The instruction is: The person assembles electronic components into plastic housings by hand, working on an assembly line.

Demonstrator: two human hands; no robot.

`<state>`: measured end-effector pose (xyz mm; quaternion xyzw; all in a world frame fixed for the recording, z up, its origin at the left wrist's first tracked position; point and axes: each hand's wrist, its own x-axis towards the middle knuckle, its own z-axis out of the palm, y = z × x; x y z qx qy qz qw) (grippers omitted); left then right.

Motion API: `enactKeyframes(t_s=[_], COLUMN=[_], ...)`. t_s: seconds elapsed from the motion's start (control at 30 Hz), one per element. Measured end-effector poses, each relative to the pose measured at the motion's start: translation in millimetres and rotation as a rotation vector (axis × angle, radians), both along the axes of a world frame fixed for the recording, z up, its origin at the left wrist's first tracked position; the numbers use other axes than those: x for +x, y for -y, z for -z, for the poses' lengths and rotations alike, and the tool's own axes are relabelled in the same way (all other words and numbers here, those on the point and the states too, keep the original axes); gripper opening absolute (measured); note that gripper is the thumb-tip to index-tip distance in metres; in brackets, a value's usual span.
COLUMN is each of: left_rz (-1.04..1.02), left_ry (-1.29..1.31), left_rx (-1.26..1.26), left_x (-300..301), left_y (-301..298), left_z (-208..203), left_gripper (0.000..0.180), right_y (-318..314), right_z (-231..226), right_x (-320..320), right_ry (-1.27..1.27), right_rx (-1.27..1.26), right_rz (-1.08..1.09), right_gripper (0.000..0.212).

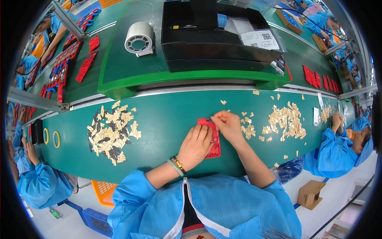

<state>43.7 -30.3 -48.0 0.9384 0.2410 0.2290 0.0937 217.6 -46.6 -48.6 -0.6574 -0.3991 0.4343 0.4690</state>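
Note:
On the green tabletop in front of me lies a red plastic panel (215, 149), an upright rectangle with moulded detail. My left hand (195, 146) rests across its left side, fingers bent over it and gripping it. At the panel's top end, my right hand (227, 124) pinches a small dark piece (209, 120) between thumb and fingertips; part of the piece is hidden. A heap of cream and dark grey small flat pieces (113, 129) spreads to the left. Right of my hands is a second heap of cream pieces (287, 121), with several strays nearer my right hand.
Beyond the table runs a green conveyor (153, 83) bearing a black box (219, 55) and a white tape roll (139, 38). Red panels (85, 67) lie farther left. Two tape rings (56, 139) sit at the left edge. Co-workers in blue sit at both sides (334, 153).

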Motion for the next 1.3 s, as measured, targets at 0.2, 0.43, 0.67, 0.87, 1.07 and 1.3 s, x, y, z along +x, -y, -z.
enactKeyframes(t_s=[0.2, 0.43, 0.67, 0.87, 1.07, 1.3], left_rz=[-0.002, -0.003, -0.006, -0.009, -0.009, -0.014], left_ry=[-0.008, 0.005, 0.012, 0.021, 0.036, 0.039], left_rx=[0.009, 0.020, 0.011, 0.008, 0.003, -0.010], left_x=[0.0, 1.4, 1.9, 1.8, 2.4, 1.7], left_y=[1.3, 2.2, 0.8, 1.1, 1.3, 1.1], left_z=[3.0, 2.4, 2.3, 0.8, 0.7, 1.4], left_gripper=[0.041, 0.034, 0.033, 0.031, 0.029, 0.028], right_y=[-0.5, -2.6, -3.8, -1.1, -0.3, -1.4], right_z=[1.3, -0.3, 5.2, 3.7, 4.9, 4.1], right_x=[5.4, 0.3, -5.5, -8.3, -9.8, -9.5], right_ry=[-0.114, -0.028, 0.132, 0.212, 0.223, 0.244], right_rx=[-0.054, -0.058, -0.004, -0.008, -0.005, -0.021], right_rz=[0.010, -0.022, 0.011, 0.031, 0.048, 0.020], right_gripper=[0.010, 0.009, 0.013, 0.011, 0.011, 0.010])
